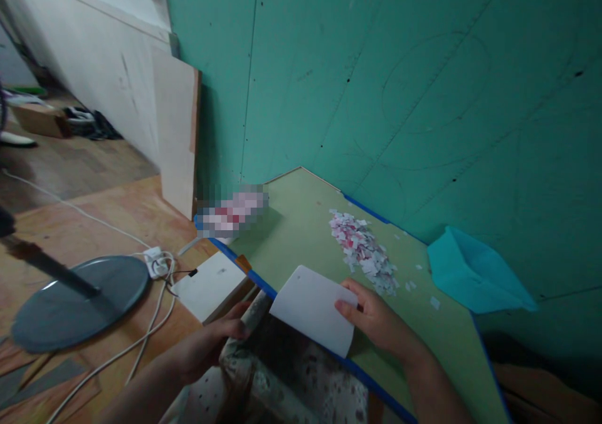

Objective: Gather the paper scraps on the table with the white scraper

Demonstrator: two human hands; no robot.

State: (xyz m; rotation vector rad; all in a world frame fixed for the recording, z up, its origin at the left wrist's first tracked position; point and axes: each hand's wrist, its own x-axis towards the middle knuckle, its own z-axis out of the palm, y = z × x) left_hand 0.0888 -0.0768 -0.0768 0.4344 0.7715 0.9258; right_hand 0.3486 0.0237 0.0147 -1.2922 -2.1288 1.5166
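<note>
My right hand (364, 311) pinches the right edge of a white sheet of paper (308, 308), thumb on top and fingers underneath. The sheet curves over the near, blue-taped edge of a pale green tabletop (296, 229). Small cut paper pieces (364, 248), white with some pink and red, lie heaped beyond that hand. Below the table's left edge, my left hand (226, 336) is closed beside a pale, stained bar (254, 317). What its fingers hold, if anything, is hidden.
A blurred pinkish object (235, 214) sits at the table's left corner. A folded turquoise sheet (475, 270) rests at the right edge against the green wall (376, 85). Left are a white box (209, 286), a power adapter (155, 261) with cables and a round grey base (79, 302).
</note>
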